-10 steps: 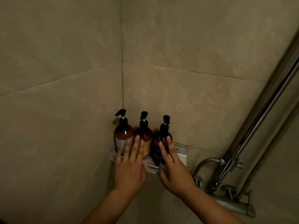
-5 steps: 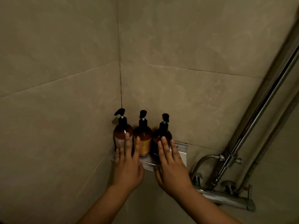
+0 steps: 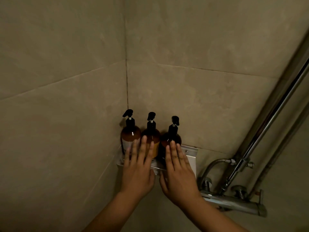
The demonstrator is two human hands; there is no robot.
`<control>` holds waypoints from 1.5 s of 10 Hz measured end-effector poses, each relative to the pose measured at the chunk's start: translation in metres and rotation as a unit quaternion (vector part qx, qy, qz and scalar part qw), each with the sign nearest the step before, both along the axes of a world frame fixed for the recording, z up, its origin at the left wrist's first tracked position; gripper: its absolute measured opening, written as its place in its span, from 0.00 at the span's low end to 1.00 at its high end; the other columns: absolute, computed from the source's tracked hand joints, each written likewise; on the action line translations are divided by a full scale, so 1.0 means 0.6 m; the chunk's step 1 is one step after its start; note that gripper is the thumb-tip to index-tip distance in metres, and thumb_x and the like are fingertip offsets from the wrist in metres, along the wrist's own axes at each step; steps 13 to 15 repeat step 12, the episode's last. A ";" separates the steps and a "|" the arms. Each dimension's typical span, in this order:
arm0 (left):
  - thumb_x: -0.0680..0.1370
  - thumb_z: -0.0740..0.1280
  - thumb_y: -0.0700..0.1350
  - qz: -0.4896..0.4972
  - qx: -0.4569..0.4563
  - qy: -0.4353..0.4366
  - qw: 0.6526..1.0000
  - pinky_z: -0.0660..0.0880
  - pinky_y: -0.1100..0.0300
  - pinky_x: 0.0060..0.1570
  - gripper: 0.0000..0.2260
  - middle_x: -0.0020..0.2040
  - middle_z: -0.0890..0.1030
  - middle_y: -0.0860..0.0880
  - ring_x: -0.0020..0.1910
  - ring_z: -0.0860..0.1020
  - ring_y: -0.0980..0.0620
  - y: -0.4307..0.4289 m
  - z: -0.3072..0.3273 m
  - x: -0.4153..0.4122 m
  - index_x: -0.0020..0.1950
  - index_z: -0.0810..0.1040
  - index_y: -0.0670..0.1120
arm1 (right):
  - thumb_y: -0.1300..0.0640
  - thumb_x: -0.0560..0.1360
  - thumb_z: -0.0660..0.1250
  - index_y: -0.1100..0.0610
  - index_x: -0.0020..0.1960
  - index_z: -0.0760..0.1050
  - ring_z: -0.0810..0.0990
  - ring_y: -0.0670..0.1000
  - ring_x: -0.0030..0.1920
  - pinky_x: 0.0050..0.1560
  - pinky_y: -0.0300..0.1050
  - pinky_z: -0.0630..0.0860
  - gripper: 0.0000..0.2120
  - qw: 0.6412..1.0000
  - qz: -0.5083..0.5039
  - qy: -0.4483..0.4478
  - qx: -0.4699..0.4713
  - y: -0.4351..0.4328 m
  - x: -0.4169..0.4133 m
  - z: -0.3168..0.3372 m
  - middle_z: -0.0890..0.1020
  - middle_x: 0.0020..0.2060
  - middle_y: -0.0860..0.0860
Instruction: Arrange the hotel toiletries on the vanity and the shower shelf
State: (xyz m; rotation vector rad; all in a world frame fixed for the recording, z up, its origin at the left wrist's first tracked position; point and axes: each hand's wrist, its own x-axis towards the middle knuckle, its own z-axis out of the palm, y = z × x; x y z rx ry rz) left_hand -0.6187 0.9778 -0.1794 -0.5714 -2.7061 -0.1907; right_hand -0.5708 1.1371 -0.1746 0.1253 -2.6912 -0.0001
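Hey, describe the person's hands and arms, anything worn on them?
Both are bare: the left hand and right hand show no gloves, rings or watch, and no sleeves cover the forearms as far as the frame shows. The dim light hides finer detail.

Corner shelf [image 3: 190, 154], three pump bottles [image 3: 151, 136]

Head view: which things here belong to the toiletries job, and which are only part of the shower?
Belong to the job:
left pump bottle
middle pump bottle
right pump bottle
shower shelf
left hand and right hand, both flat and open in front of the bottles

Only fixtures:
mixer tap
shower hose
riser rail
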 end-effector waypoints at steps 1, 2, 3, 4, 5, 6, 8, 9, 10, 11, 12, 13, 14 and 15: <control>0.78 0.57 0.57 -0.021 -0.024 0.007 0.999 0.44 0.41 0.77 0.41 0.80 0.30 0.46 0.79 0.33 0.43 0.013 0.007 -0.008 0.80 0.33 0.51 | 0.44 0.79 0.59 0.62 0.80 0.43 0.39 0.59 0.80 0.80 0.54 0.46 0.40 1.000 0.003 -0.024 0.000 -0.005 -0.002 -0.004 0.42 0.80 0.59; 0.78 0.58 0.55 -0.023 -0.006 0.001 1.000 0.44 0.44 0.77 0.39 0.80 0.32 0.46 0.79 0.35 0.45 0.019 0.014 -0.011 0.81 0.36 0.52 | 0.44 0.80 0.57 0.61 0.80 0.41 0.37 0.58 0.79 0.79 0.55 0.46 0.40 0.999 0.002 -0.034 -0.003 -0.005 -0.004 -0.004 0.40 0.80 0.59; 0.77 0.59 0.54 -0.032 -0.001 0.002 0.999 0.45 0.44 0.78 0.39 0.81 0.34 0.46 0.80 0.36 0.46 0.015 0.014 -0.010 0.82 0.40 0.52 | 0.45 0.78 0.61 0.62 0.81 0.44 0.40 0.59 0.80 0.78 0.55 0.48 0.42 1.000 0.005 -0.017 0.001 -0.003 -0.006 -0.008 0.43 0.80 0.60; 0.77 0.61 0.53 -0.037 0.004 0.017 0.999 0.46 0.45 0.78 0.39 0.81 0.36 0.47 0.80 0.38 0.46 0.010 0.013 -0.010 0.82 0.43 0.51 | 0.46 0.77 0.64 0.63 0.81 0.43 0.39 0.59 0.80 0.79 0.55 0.49 0.44 1.000 0.004 -0.022 0.007 0.002 -0.007 -0.014 0.42 0.80 0.59; 0.77 0.62 0.52 -0.034 0.006 0.021 0.999 0.46 0.46 0.78 0.39 0.82 0.40 0.48 0.81 0.41 0.47 0.010 0.014 -0.011 0.82 0.43 0.51 | 0.47 0.76 0.65 0.63 0.81 0.44 0.39 0.58 0.80 0.78 0.54 0.47 0.44 1.000 0.007 -0.019 0.004 0.006 -0.008 -0.015 0.42 0.80 0.59; 0.76 0.63 0.51 -0.031 0.016 0.026 0.999 0.50 0.47 0.77 0.39 0.83 0.45 0.48 0.81 0.45 0.46 0.010 0.019 -0.010 0.82 0.47 0.51 | 0.48 0.76 0.65 0.61 0.81 0.43 0.37 0.57 0.80 0.78 0.53 0.45 0.45 1.000 0.015 -0.021 0.000 0.009 -0.007 -0.016 0.40 0.80 0.57; 0.78 0.63 0.53 0.007 -0.029 -0.009 1.000 0.54 0.45 0.77 0.38 0.82 0.43 0.44 0.80 0.43 0.42 0.036 0.039 0.011 0.82 0.46 0.52 | 0.48 0.78 0.63 0.57 0.81 0.38 0.33 0.53 0.79 0.79 0.54 0.43 0.44 0.998 0.026 -0.047 -0.013 0.016 -0.004 -0.011 0.35 0.80 0.53; 0.77 0.66 0.54 0.037 -0.099 -0.039 0.994 0.54 0.43 0.77 0.43 0.81 0.37 0.41 0.80 0.41 0.38 0.047 0.058 0.023 0.82 0.42 0.49 | 0.48 0.78 0.63 0.55 0.81 0.39 0.33 0.53 0.79 0.79 0.54 0.42 0.43 0.997 0.035 -0.062 -0.013 0.023 -0.001 0.007 0.35 0.80 0.52; 0.76 0.69 0.50 0.049 -0.146 -0.087 0.984 0.56 0.44 0.76 0.45 0.80 0.35 0.39 0.80 0.43 0.36 0.050 0.085 0.046 0.82 0.41 0.48 | 0.47 0.77 0.63 0.54 0.82 0.43 0.38 0.54 0.80 0.79 0.54 0.40 0.42 0.994 0.036 -0.102 0.025 0.035 0.021 0.045 0.39 0.81 0.51; 0.76 0.69 0.53 0.062 -0.086 -0.159 0.982 0.60 0.42 0.74 0.42 0.82 0.41 0.41 0.80 0.49 0.38 0.059 0.136 0.058 0.82 0.45 0.51 | 0.45 0.75 0.62 0.53 0.82 0.51 0.49 0.56 0.80 0.79 0.57 0.46 0.40 0.990 0.050 -0.129 0.011 0.053 0.025 0.111 0.52 0.81 0.51; 0.78 0.64 0.58 0.065 -0.073 -0.177 0.979 0.64 0.40 0.70 0.35 0.81 0.53 0.43 0.78 0.57 0.39 0.077 0.203 0.067 0.81 0.52 0.53 | 0.43 0.74 0.61 0.54 0.80 0.56 0.59 0.58 0.76 0.76 0.56 0.55 0.38 0.986 0.031 -0.163 -0.029 0.075 0.019 0.202 0.62 0.78 0.54; 0.78 0.64 0.58 0.065 -0.073 -0.177 0.979 0.64 0.40 0.70 0.35 0.81 0.53 0.43 0.78 0.57 0.39 0.077 0.203 0.067 0.81 0.52 0.53 | 0.43 0.74 0.61 0.54 0.80 0.56 0.59 0.58 0.76 0.76 0.56 0.55 0.38 0.986 0.031 -0.163 -0.029 0.075 0.019 0.202 0.62 0.78 0.54; 0.78 0.64 0.58 0.065 -0.073 -0.177 0.979 0.64 0.40 0.70 0.35 0.81 0.53 0.43 0.78 0.57 0.39 0.077 0.203 0.067 0.81 0.52 0.53 | 0.43 0.74 0.61 0.54 0.80 0.56 0.59 0.58 0.76 0.76 0.56 0.55 0.38 0.986 0.031 -0.163 -0.029 0.075 0.019 0.202 0.62 0.78 0.54; 0.78 0.64 0.58 0.065 -0.073 -0.177 0.979 0.64 0.40 0.70 0.35 0.81 0.53 0.43 0.78 0.57 0.39 0.077 0.203 0.067 0.81 0.52 0.53 | 0.43 0.74 0.61 0.54 0.80 0.56 0.59 0.58 0.76 0.76 0.56 0.55 0.38 0.986 0.031 -0.163 -0.029 0.075 0.019 0.202 0.62 0.78 0.54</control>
